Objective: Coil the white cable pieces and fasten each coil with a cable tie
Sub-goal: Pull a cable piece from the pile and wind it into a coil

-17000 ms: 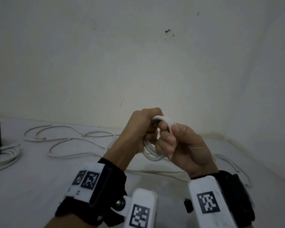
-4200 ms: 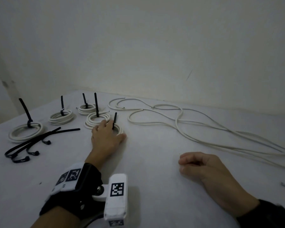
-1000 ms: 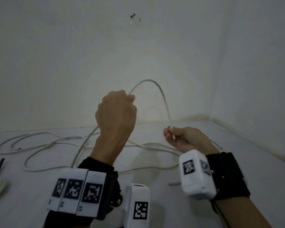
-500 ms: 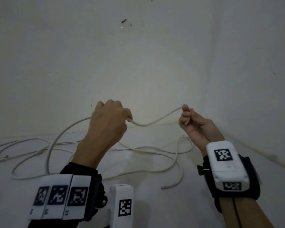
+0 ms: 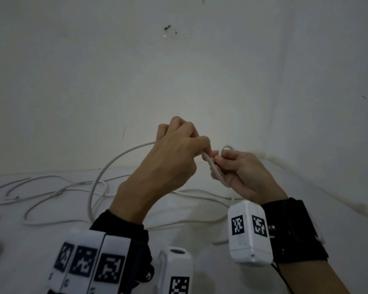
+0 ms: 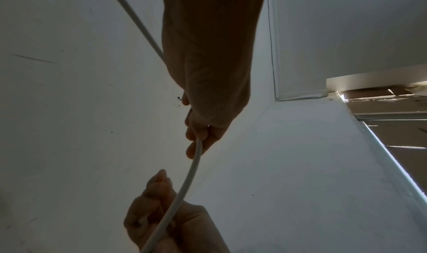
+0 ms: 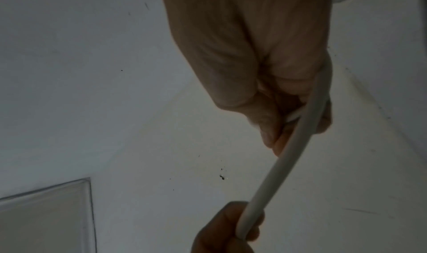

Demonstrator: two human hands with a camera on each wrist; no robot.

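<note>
White cable (image 5: 215,169) is up in the air between our 2 hands, held in front of the wall (image 5: 94,71) and above the table (image 5: 348,219). Our left hand (image 5: 174,158) has its fingers curled round the cable, pinching it right where it comes out toward the other hand; in the left wrist view the cable (image 6: 191,173) runs out from under those fingers (image 6: 193,134) and down into the other fist. Our right hand (image 5: 240,172) is closed on it too, just beside the left grip, with a small loop (image 5: 226,148) poking up over the top of its knuckles. From the right wrist cam the cable (image 7: 298,140) crosses the curled fingers (image 7: 268,127) and carries on to the left hand (image 7: 221,229) below. Behind the left grip the rest of the cable arcs up and drops to the table, where more loose white cable (image 5: 57,187) lies sprawled well away from both grips.
</note>
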